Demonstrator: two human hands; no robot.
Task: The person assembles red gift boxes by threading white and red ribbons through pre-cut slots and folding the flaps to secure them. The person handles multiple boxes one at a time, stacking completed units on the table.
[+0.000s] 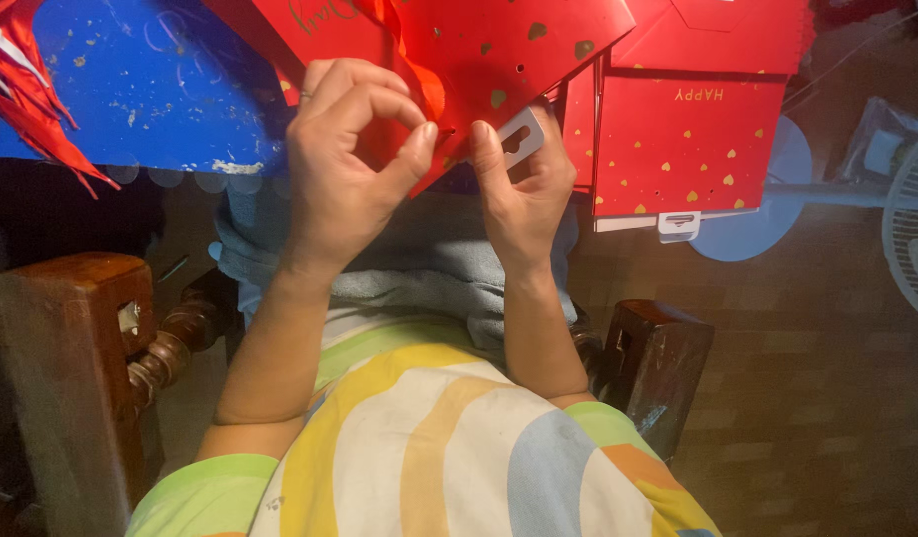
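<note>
A red cardboard box blank [499,50] with gold hearts hangs over my lap. My left hand [345,164] pinches its lower corner, together with a strip of red ribbon [424,85], between thumb and forefinger. My right hand [524,194] grips the same corner from the right. Its thumb presses a small clear plastic hanger tab [522,137] against the card. The two thumbs nearly touch.
A second red box [683,139] with gold hearts and its own hanger tab [679,225] lies to the right. A blue table surface [161,89] sits at upper left, red paper strips [26,109] at far left, wooden chair arms [71,328] on both sides, a white fan [912,229] at right.
</note>
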